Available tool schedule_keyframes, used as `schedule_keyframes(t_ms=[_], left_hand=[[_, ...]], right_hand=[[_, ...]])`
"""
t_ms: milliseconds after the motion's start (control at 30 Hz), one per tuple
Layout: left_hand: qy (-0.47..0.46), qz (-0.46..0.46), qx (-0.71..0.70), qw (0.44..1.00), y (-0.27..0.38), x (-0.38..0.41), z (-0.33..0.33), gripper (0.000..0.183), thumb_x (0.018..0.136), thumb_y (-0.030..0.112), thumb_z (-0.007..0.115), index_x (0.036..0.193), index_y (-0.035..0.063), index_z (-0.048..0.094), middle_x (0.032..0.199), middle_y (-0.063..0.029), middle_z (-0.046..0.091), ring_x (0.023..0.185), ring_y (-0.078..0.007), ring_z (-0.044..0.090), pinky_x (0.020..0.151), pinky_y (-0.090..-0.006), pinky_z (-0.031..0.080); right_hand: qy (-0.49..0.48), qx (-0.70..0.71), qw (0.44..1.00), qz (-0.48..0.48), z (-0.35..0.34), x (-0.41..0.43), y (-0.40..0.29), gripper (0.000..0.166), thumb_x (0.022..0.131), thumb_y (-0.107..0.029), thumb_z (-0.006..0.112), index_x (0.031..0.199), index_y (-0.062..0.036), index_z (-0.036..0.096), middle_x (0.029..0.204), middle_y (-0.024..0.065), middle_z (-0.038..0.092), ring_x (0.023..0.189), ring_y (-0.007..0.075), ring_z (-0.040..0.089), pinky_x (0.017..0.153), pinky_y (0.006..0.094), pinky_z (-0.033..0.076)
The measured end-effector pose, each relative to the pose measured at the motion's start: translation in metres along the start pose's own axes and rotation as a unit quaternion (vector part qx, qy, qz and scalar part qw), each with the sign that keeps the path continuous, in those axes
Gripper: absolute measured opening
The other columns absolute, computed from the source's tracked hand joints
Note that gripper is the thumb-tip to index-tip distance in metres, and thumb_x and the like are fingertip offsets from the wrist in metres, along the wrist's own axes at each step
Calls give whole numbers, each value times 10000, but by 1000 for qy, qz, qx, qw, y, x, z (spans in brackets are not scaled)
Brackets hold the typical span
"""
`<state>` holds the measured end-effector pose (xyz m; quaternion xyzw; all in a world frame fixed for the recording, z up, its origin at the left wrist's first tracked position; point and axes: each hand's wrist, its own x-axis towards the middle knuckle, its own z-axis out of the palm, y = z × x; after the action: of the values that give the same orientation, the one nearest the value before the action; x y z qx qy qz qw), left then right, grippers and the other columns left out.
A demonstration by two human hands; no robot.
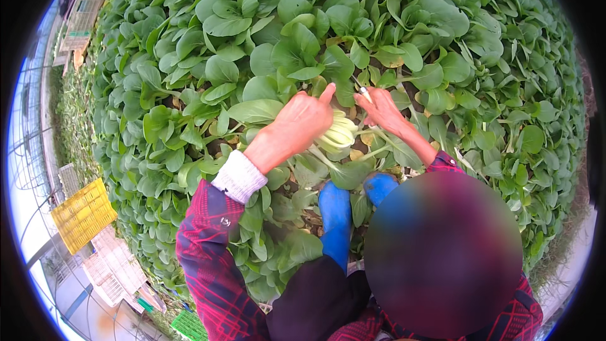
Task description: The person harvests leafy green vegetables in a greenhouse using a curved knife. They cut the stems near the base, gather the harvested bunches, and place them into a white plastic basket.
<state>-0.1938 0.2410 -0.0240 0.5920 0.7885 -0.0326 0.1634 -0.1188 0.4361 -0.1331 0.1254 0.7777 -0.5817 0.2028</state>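
My left hand point(303, 117) is closed around a head of bok choy point(342, 133), its pale stem base pointing right from under the palm. Broad leaves stick out on the other side of the fist. One finger of this hand reaches forward against the leaves of a standing bok choy plant point(303, 54). In my right hand point(382, 110) is a small knife point(363, 91) with a pale handle. Its thin blade points forward among the leaves, and the tip is hidden there. Loose outer leaves point(350, 174) lie on the ground below both hands.
Dense bok choy plants point(222, 71) spread ahead and to both sides. My blue boots point(335, 203) stand among leaves. At left are a yellow plastic crate point(84, 215), pale crates point(113, 267) and a green crate point(189, 326). A pale path edge point(575, 255) runs along the right.
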Motion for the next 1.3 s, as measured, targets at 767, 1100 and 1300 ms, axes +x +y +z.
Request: schedule_keyframes(t_ms=[767,1100,1300], left_hand=[[39,-200,-14,979,-56,-7,47,183,534,-67,568,687,-27,475,1309,-264,377,563,-337,592,534,-393,493],[31,-201,-1,979,-83,-29,61,185,614,-49,563,798,-29,557,1199,-151,530,638,-309,607,609,-390,487],[69,-210,-35,975,-82,-38,68,223,577,-80,561,789,-9,565,1158,-163,559,619,-289,605,621,-380,472]], right_hand=[[-76,91,992,39,1,57,17,573,917,-448,407,924,121,473,643,147,506,364,128,474,352,277,404],[-72,305,943,109,48,63,34,578,890,-504,429,749,57,422,636,125,501,340,133,471,298,251,374],[-38,307,944,116,72,56,23,565,897,-503,413,718,33,390,589,90,447,336,124,439,308,260,370]])
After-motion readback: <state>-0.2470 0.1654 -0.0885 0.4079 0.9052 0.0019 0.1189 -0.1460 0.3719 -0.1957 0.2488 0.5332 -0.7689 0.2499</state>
